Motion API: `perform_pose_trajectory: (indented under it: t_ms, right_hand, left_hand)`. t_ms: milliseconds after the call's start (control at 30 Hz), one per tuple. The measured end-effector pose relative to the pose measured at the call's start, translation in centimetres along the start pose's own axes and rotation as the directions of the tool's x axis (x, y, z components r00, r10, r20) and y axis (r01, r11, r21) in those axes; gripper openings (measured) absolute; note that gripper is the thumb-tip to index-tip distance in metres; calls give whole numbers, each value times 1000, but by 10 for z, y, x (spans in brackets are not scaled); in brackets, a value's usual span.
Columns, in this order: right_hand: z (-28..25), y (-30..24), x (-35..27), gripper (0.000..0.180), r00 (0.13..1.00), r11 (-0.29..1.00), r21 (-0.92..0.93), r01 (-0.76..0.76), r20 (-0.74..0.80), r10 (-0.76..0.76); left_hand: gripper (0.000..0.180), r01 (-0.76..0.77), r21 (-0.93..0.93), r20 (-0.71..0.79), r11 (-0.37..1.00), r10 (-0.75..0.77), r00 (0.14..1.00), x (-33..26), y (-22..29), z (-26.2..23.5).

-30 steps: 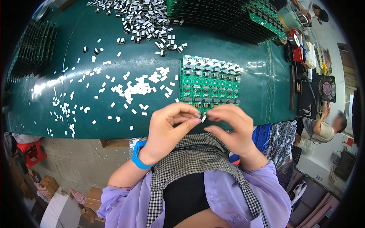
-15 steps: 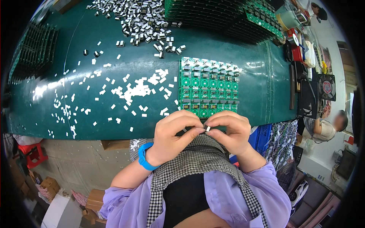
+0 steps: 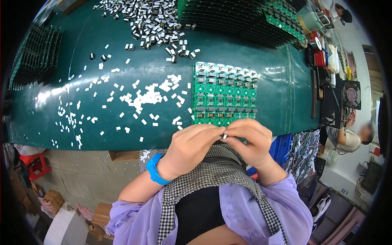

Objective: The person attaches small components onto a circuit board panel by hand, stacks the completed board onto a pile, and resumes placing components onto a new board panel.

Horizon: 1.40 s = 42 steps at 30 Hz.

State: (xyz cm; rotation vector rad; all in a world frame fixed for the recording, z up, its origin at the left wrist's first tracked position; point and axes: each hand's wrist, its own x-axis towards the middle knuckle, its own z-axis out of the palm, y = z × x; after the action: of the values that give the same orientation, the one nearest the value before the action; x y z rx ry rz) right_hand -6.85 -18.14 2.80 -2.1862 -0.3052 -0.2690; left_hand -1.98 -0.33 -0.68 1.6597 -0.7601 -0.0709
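Observation:
My left hand (image 3: 191, 146) and my right hand (image 3: 252, 141) meet at the table's near edge, fingertips pinched together. Between them is a small digit display module (image 3: 224, 136), dark with a white face, partly covered by the fingers. Just beyond lies a green circuit board panel (image 3: 194, 96) with rows of round and square sections. Several digit displays (image 3: 210, 115) sit in its nearer part. Small white paper-like pieces (image 3: 147, 97) are strewn over the table to the left of the panel.
A heap of white-faced modules (image 3: 153, 24) covers the far part of the green table (image 3: 102, 130). Stacked circuit boards stand at the far right (image 3: 228, 18) and far left (image 3: 38, 53). A fan (image 3: 351, 94) and a blue crate (image 3: 281, 149) are on the right. Another person (image 3: 351, 139) sits beyond.
My left fingers have closed in further around the module, and its white face has turned slightly. Both hands have shifted a little farther over the panel's near edge.

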Motion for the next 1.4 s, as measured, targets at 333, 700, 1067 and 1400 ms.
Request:
perform_pose_trajectory:
  t_ms: [333,700,1067,1400]
  right_hand:
    - [0,6,-4,18,978,957,242,-161,-90,188]
    - [-18,27,-5,18,1000,901,-433,-4,-21,-6]
    - [-21,27,-4,18,1000,897,-442,-1,-20,-9]
    - [-19,28,-4,17,1000,887,-461,8,-8,-13]
  left_hand:
    - [13,-21,-38,219,999,29,975,25,0,-15]
    - [30,62,697,-22,715,-65,998,93,-64,-53]
    - [17,196,355,-97,914,-173,980,79,-39,-66]
    - [21,404,-185,47,896,-402,914,34,-20,-58]
